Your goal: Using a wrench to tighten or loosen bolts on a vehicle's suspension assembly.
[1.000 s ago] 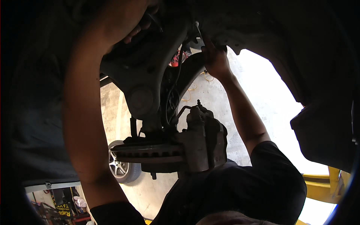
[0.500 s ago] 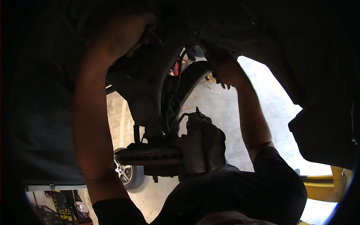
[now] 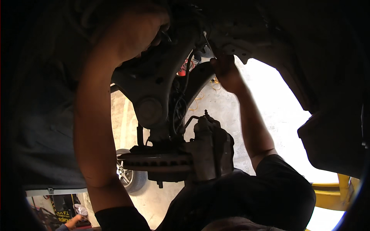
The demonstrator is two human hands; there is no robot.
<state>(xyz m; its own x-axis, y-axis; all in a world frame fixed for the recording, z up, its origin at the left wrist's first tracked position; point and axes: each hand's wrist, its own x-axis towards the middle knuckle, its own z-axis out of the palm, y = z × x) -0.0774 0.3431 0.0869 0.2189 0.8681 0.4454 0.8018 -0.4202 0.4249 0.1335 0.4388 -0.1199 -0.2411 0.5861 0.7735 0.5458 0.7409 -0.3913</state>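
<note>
Both my arms reach up into the dark underside of a car. My left hand point(image 3: 144, 32) is raised beside the control arm point(image 3: 150, 82), its fingers curled round something I cannot make out; a small shiny metal bit shows at the fingertips. My right hand point(image 3: 225, 71) is closed on a slim metal tool point(image 3: 207, 38), possibly a wrench, whose bright tip points up at the dark frame. Below and between my arms hang the brake disc point(image 3: 158, 161) and the brake caliper point(image 3: 212, 148). Much around both hands is lost in shadow.
A cable or hose point(image 3: 187, 69) runs down beside the control arm. A loose wheel point(image 3: 131, 175) lies on the pale floor. Yellow lift parts point(image 3: 327, 196) stand at lower right. Another person's hand point(image 3: 73, 222) shows at lower left, near a shelf of goods.
My right hand has shifted slightly left and down, and the slim tool in it now shows. My left hand has moved a little right. Another person's hand has appeared at lower left.
</note>
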